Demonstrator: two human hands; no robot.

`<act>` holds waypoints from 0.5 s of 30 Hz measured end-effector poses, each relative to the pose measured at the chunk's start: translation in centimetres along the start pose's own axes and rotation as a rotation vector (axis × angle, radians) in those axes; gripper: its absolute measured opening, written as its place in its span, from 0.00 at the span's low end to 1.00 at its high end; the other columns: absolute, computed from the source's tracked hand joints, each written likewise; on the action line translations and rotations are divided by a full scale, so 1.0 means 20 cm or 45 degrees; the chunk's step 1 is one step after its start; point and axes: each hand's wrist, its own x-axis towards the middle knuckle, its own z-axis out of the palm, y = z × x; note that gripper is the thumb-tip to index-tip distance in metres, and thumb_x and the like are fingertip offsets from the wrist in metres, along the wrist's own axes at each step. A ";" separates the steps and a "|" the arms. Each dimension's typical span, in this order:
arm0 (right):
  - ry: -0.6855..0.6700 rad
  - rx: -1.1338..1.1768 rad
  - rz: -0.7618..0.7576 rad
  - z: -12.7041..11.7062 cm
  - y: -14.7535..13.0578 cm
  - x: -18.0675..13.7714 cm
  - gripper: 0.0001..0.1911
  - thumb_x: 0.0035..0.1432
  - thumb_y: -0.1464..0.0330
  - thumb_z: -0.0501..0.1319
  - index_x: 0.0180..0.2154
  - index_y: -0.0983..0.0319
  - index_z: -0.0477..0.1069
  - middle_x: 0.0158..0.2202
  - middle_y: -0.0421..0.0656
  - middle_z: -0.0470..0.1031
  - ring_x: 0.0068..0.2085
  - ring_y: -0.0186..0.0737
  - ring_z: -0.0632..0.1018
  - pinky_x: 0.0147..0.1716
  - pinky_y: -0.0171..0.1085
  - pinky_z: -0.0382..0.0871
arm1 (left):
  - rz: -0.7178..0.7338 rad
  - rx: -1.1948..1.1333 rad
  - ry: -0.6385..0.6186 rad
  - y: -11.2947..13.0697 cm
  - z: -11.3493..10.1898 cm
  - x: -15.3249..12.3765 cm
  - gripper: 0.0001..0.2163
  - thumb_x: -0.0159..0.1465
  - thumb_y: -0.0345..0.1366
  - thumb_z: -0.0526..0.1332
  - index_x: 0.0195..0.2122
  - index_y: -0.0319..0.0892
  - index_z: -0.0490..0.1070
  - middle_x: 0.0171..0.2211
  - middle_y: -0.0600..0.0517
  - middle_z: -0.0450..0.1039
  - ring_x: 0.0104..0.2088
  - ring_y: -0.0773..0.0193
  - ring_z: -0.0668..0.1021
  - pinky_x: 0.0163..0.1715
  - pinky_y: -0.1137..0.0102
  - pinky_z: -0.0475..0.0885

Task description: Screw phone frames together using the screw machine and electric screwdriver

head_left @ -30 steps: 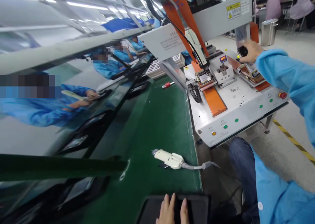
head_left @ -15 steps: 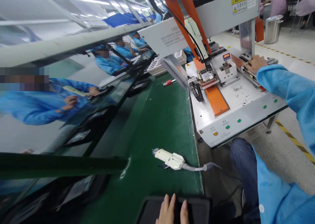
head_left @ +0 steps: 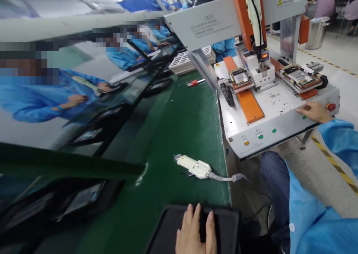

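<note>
My left hand (head_left: 195, 229) lies flat on a black tray (head_left: 223, 239) at the bottom of the view, fingers stretched out. At the front panel of the white-and-orange machine (head_left: 237, 125), my right hand (head_left: 316, 111) is over a green button (head_left: 304, 117), its fingers loosely bent and holding nothing visible; whether it presses the button I cannot tell. Behind that hand, the right fixture (head_left: 300, 77) carries a flat device with its inside exposed. A similar device sits in the left fixture (head_left: 240, 77). The machine's screwdriver head (head_left: 255, 19) points down at the small white unit (head_left: 261, 75) with a red display.
A cream electric screwdriver (head_left: 194, 166) with a cable lies on the green bench (head_left: 179, 135). A red-handled tool (head_left: 195, 82) and stacked white trays (head_left: 192, 60) are farther back. Co-workers in blue sit at left, beyond or reflected in a glassy panel. A red knob (head_left: 331, 107) juts at right.
My right hand has left the right fixture and come down to the front buttons, uncovering the device there. The screwdriver head has moved right from the left fixture. My left hand stays on the tray.
</note>
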 end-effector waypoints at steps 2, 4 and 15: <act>-0.142 0.015 0.130 0.06 0.12 -0.10 0.28 0.51 0.47 0.64 0.17 0.63 0.67 0.19 0.44 0.71 0.26 0.40 0.74 0.30 0.37 0.66 | -0.011 -0.005 0.021 0.01 0.01 0.00 0.26 0.66 0.49 0.49 0.55 0.36 0.68 0.61 0.36 0.63 0.61 0.44 0.67 0.58 0.47 0.63; -0.172 0.147 0.231 0.11 0.21 -0.13 0.28 0.50 0.45 0.63 0.16 0.62 0.68 0.18 0.44 0.71 0.24 0.40 0.74 0.28 0.37 0.68 | -0.027 -0.015 0.014 0.03 0.00 -0.01 0.25 0.66 0.49 0.49 0.56 0.37 0.68 0.62 0.37 0.63 0.62 0.46 0.66 0.59 0.48 0.62; -0.213 0.282 0.293 0.16 0.39 -0.14 0.28 0.49 0.43 0.63 0.20 0.61 0.69 0.18 0.45 0.73 0.23 0.43 0.77 0.24 0.37 0.69 | -0.069 -0.070 -0.040 0.07 0.00 0.00 0.26 0.67 0.47 0.48 0.58 0.35 0.67 0.63 0.37 0.61 0.64 0.46 0.61 0.61 0.45 0.59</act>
